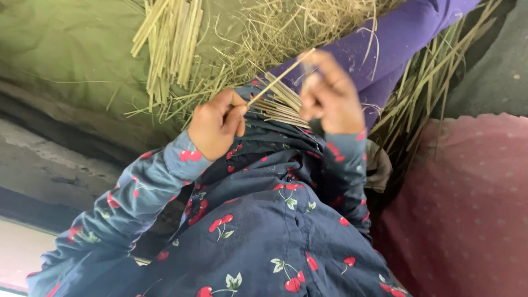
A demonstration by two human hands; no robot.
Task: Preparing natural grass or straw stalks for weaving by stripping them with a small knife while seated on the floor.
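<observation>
Nearest the camera is the dark blue dress (264,242) with its red cherry print, both sleeves reaching forward from it. The left hand (217,124) is closed, thumb and fingers pinched on the near end of a single straw (280,77) that slants up and to the right. The right hand (330,96) is curled shut too, gripping that straw's upper part; a small dark object seems to sit in the same grip, but it is too blurred to name. Between and just under the hands lies a fan of trimmed straws (283,107), resting on the lap and touching the left fingers. Beyond them a loose pile of fine hay (275,33) is spread over a green cloth (66,55), with a bundle of thicker stalks (168,44) lying on it to the left. A purple trouser leg (396,44) runs off to the upper right, with more long stalks (429,82) beside it, and a pink dotted cloth (462,209) covers the right side. Judging by the piles, a small share looks prepared: the fan is modest while much raw straw remains untouched.
</observation>
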